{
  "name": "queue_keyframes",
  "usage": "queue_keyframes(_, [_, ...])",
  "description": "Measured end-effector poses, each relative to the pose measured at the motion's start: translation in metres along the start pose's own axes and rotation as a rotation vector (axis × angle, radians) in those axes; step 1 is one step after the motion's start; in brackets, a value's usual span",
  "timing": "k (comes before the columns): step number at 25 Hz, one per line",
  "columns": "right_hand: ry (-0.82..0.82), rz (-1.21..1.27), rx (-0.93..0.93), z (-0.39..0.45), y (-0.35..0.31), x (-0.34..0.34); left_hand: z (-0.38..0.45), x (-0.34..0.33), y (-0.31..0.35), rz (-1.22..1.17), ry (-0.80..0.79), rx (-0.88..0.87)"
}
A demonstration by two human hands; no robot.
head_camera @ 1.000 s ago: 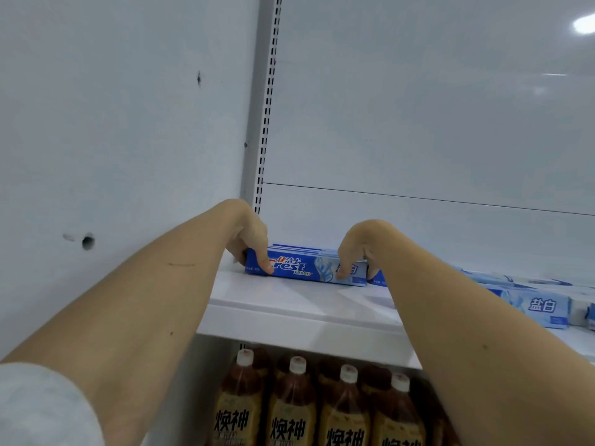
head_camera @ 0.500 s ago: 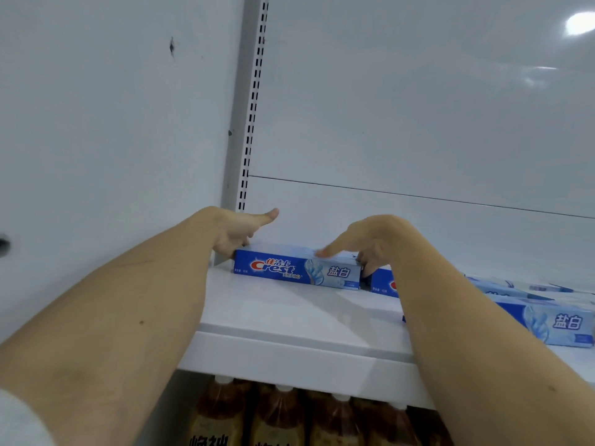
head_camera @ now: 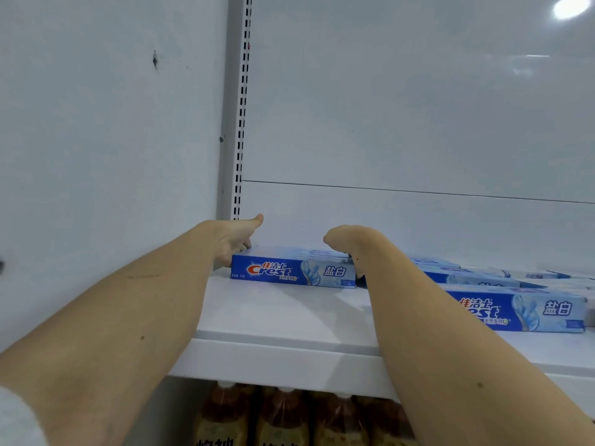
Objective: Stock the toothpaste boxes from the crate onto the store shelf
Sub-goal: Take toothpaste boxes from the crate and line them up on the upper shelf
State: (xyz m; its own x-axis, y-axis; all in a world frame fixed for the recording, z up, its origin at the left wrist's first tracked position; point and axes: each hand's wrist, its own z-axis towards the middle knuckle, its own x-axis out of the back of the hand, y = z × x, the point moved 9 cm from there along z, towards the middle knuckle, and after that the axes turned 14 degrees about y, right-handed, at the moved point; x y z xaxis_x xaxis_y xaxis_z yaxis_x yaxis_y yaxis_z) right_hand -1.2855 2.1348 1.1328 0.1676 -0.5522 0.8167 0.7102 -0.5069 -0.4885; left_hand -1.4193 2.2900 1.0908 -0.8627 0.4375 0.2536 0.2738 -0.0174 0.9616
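Observation:
A blue Crest toothpaste box (head_camera: 291,272) lies lengthwise at the back left of the white shelf (head_camera: 273,320). My left hand (head_camera: 236,238) is at the box's left end, thumb stretched out toward the back panel and fingers touching the end, partly hidden behind it. My right hand (head_camera: 343,239) bends over the top of the box's right end; its fingers are hidden behind the hand and box. The crate is out of view.
More toothpaste boxes lie to the right, one near the front (head_camera: 521,312) and others behind it (head_camera: 467,278). Brown drink bottles (head_camera: 283,420) fill the shelf below. A slotted upright (head_camera: 243,123) and a white side wall bound the left corner.
Both hands have let go of the box front and shifted to its ends and top. The box now sits further back on the shelf, and the view has risen.

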Motion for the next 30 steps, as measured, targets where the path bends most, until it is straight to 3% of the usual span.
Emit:
queue_keyframes(12, [0.024,-0.055,-0.028,0.009,0.023,0.014,0.009,-0.007,0.001,0.09,0.043,0.008])
queue_keyframes(26, [-0.028,-0.225,0.098,-0.011,0.0,0.002,0.0,-0.013,0.002,-0.014,-0.011,0.025])
queue_keyframes(30, [0.031,-0.282,0.033,-0.007,0.0,-0.008,-0.003,-0.014,0.001,-0.018,-0.025,0.029])
